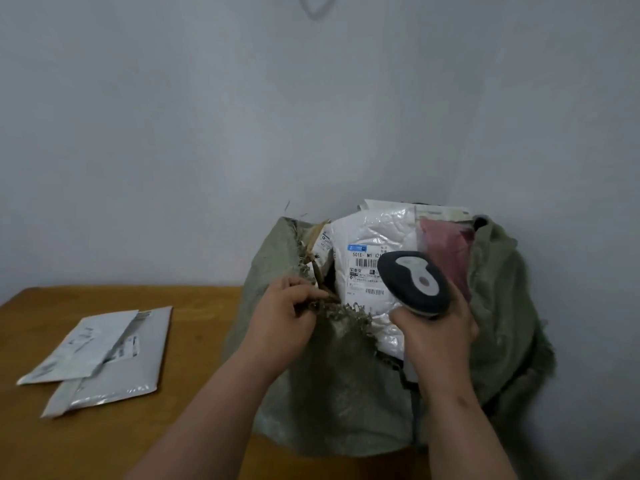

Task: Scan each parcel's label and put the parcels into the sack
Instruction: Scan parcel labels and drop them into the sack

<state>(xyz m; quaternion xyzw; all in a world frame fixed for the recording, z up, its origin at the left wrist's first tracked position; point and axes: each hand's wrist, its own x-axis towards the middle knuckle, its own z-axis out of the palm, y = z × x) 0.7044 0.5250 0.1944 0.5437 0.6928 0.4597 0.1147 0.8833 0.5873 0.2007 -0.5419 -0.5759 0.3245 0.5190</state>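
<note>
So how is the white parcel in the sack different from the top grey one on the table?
The white parcel stands upright in the sack, label facing the camera; the top grey parcel lies flat on the table. The white one is crinkled and glossy, the grey one smoother and duller. Both are soft plastic mailers.

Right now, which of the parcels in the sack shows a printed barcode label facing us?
The white plastic parcel in the middle of the sack; its label faces up beside the scanner. The parcel to its right shows pink, with no label visible.
</note>
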